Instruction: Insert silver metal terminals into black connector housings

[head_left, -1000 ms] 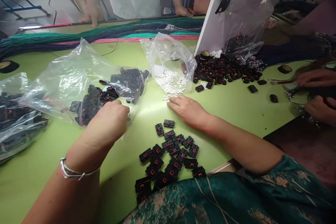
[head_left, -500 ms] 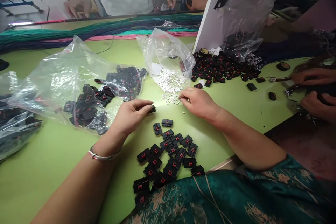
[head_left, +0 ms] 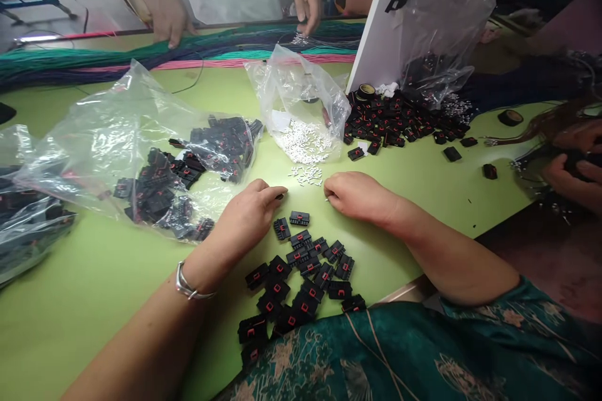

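My left hand (head_left: 251, 210) is closed in a pinch on a black connector housing (head_left: 280, 196), most of which is hidden behind the fingers. To its right, my right hand (head_left: 357, 197) has its fingers curled down at the table, with a small white peg (head_left: 327, 200) showing at the fingertips. Just beyond the hands lies a loose scatter of white pegs (head_left: 306, 174), spilling from a clear bag (head_left: 305, 84). Between my forearms, several black connector housings with red clips (head_left: 310, 267) are spread toward my lap.
Clear bags (head_left: 94, 113) of black housings lie at the left. A heap of housings (head_left: 390, 116) sits by an upright white panel (head_left: 376, 25). Wire bundles (head_left: 226, 44) run along the back, under another person's hands (head_left: 306, 3). More hands (head_left: 576, 172) work at the right.
My left hand has moved slightly right and turned, hiding more of the housing. My right hand has dropped toward me, onto the stray white peg. The person opposite has reached onto the wires.
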Available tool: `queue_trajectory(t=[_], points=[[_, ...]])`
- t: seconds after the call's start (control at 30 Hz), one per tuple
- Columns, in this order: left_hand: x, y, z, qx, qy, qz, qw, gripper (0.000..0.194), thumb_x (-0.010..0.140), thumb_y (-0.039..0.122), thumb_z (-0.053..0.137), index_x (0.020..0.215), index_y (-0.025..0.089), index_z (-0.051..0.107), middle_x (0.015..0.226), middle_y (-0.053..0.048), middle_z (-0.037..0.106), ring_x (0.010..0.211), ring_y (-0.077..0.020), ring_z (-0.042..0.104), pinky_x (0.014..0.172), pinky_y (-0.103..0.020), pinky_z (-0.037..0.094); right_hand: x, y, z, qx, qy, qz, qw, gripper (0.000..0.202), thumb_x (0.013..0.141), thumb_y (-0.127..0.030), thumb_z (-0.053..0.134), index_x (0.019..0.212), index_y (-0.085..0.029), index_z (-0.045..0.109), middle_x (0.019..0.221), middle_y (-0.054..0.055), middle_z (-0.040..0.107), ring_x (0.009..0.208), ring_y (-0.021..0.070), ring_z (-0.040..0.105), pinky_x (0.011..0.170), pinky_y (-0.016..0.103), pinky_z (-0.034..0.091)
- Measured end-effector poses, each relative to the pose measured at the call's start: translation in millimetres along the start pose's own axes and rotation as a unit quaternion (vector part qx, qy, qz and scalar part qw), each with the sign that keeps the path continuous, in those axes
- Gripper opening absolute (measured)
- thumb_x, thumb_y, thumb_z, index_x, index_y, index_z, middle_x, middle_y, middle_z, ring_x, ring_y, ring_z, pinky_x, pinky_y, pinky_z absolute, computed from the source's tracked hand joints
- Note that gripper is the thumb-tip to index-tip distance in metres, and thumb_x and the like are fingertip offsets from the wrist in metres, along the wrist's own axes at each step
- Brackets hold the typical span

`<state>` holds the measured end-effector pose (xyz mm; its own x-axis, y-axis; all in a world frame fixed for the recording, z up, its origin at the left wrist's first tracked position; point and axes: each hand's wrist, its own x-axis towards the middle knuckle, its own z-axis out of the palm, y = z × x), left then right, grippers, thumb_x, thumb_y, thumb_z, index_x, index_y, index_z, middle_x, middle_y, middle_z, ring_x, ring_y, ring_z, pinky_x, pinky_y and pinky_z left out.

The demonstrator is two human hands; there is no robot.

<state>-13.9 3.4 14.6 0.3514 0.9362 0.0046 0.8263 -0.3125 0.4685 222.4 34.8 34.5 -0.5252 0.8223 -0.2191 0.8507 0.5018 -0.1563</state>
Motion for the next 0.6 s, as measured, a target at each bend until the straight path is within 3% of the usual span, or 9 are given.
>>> queue_trajectory(t=[0.1,0.17,0.23,0.3,0.37,0.4,0.47,0.6], points=[[0.7,1.7,-0.9,-0.051,0.03,-0.018,0.998,0.029,0.089,0.029,0.052,0.107,0.021,0.073,0.092,-0.01,0.065,0.085,-0.0248,0.061,0.079,-0.037,0.047,2.6,-4.2,5.0,-0.012,0.013,-0.012,1.0,0.014,0.082,-0.015,0.052,0.082,-0.016,0.066,0.088,0.012,0.07,0.072,0.02,0.059,0.057,0.032,0.03],[2.0,2.7,-1.2,-0.189,0.043,-0.072,0.978,0.025,0.085,0.03,0.059,0.104,0.02,0.073,0.087,-0.008,0.068,0.08,-0.0228,0.063,0.075,-0.036,0.049,4.9,-5.7,8.6,-0.01,0.028,-0.022,0.999,0.013,0.082,-0.014,0.05,0.083,-0.015,0.064,0.089,0.012,0.069,0.073,0.02,0.058,0.058,0.032,0.031],[3.2,3.4,-0.5,-0.389,0.023,-0.132,0.911,0.027,0.08,0.032,0.067,0.104,0.019,0.069,0.081,-0.005,0.068,0.071,-0.0192,0.064,0.068,-0.032,0.051,7.1,-6.4,11.4,0.019,0.05,-0.026,0.998,0.012,0.082,-0.015,0.049,0.083,-0.015,0.061,0.088,0.011,0.067,0.072,0.0183,0.056,0.06,0.031,0.032],[3.9,3.7,1.5,-0.568,-0.01,-0.166,0.806,0.033,0.074,0.031,0.076,0.103,0.018,0.066,0.079,-0.003,0.068,0.067,-0.016,0.066,0.066,-0.029,0.053,7.9,-7.8,12.4,0.073,0.09,-0.035,0.993,0.01,0.082,-0.015,0.049,0.082,-0.016,0.059,0.084,0.008,0.065,0.07,0.0159,0.052,0.062,0.029,0.034],[3.9,3.9,4.4,-0.67,-0.034,-0.175,0.721,0.037,0.07,0.027,0.08,0.102,0.018,0.065,0.082,-0.003,0.069,0.069,-0.0144,0.067,0.07,-0.028,0.054,6.5,-11.2,11.7,0.129,0.143,-0.062,0.979,0.009,0.082,-0.014,0.047,0.081,-0.016,0.056,0.081,0.006,0.062,0.069,0.014,0.05,0.064,0.027,0.036],[3.7,4.0,6.0,-0.696,-0.045,-0.176,0.695,0.036,0.07,0.025,0.081,0.102,0.017,0.065,0.083,-0.004,0.069,0.069,-0.0139,0.068,0.071,-0.027,0.054,5.0,-13.7,10.9,0.148,0.166,-0.079,0.972,0.009,0.082,-0.014,0.047,0.08,-0.016,0.055,0.08,0.005,0.061,0.069,0.0135,0.049,0.066,0.027,0.036],[3.0,4.2,8.9,-0.72,-0.07,-0.171,0.669,0.034,0.074,0.022,0.079,0.104,0.017,0.066,0.083,-0.004,0.069,0.071,-0.0132,0.068,0.072,-0.026,0.055,1.4,-19.9,9.3,0.164,0.201,-0.11,0.959,0.01,0.083,-0.013,0.045,0.081,-0.016,0.054,0.08,0.005,0.059,0.069,0.0134,0.047,0.067,0.027,0.037],[1.9,4.8,13.4,-0.735,-0.097,-0.156,0.653,0.03,0.077,0.021,0.076,0.106,0.017,0.069,0.086,-0.004,0.069,0.072,-0.0124,0.066,0.071,-0.025,0.055,-2.9,-30.5,7.7,0.137,0.205,-0.129,0.961,0.012,0.085,-0.015,0.043,0.085,-0.015,0.055,0.082,0.006,0.059,0.073,0.0151,0.048,0.067,0.028,0.037]])
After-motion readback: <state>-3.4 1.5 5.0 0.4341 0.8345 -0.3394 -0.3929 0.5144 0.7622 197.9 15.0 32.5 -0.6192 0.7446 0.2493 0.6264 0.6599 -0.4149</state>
